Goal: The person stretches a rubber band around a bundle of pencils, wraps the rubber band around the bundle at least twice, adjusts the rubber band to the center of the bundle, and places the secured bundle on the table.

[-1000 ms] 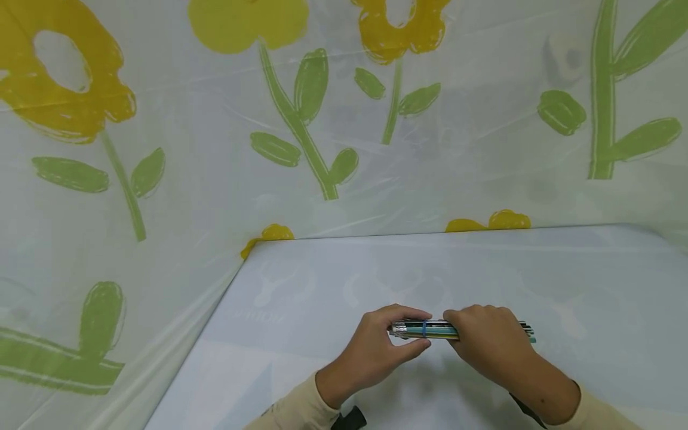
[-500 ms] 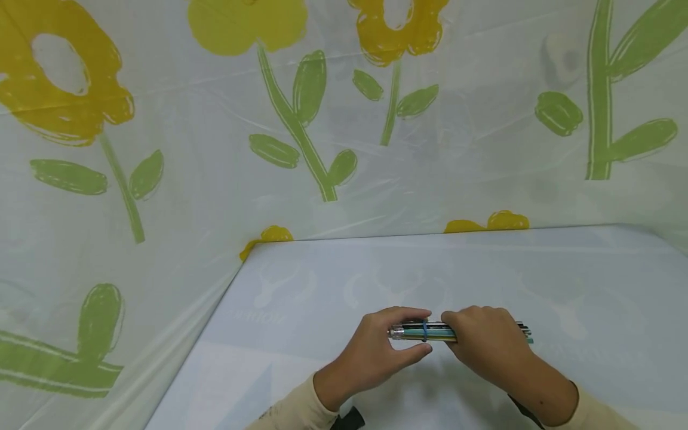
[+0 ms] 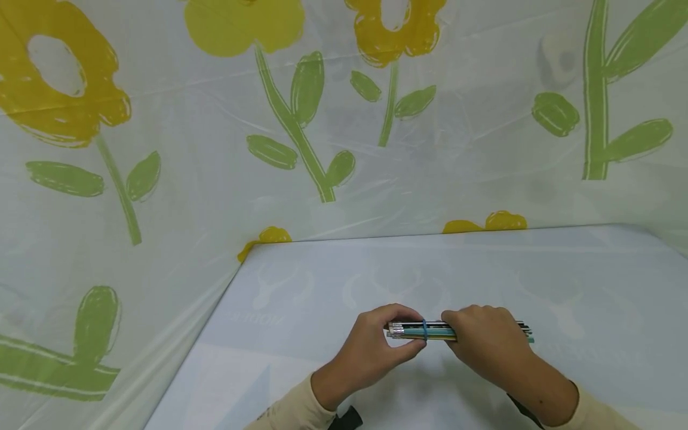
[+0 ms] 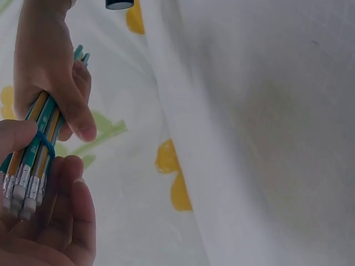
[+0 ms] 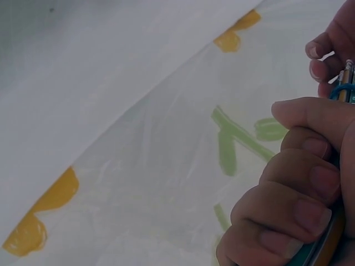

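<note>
A bundle of pencils (image 3: 442,331) in green, black and yellow lies level between both hands over the table, white erasers and metal ferrules facing left. Around it, near the eraser end, runs a blue rubber band (image 3: 425,329). The right hand (image 3: 486,340) grips the middle of the bundle, fingers curled round it; the pencils' other ends stick out past that hand. At the eraser end is the left hand (image 3: 371,343), its thumb and fingertips pinching at the rubber band from either side. In the left wrist view, the erasers (image 4: 22,194) sit inside the left hand's cupped fingers.
A white table (image 3: 301,286) with a faint printed pattern lies under the hands. Behind it and at the left hangs a pale curtain (image 3: 204,179) with yellow flowers and green leaves. A small black object (image 3: 346,418) shows beside the left sleeve.
Half a second ago the left thumb and fingers stood spread wider around the eraser end; now they have closed in at the rubber band. The right hand keeps its grip almost unmoved.
</note>
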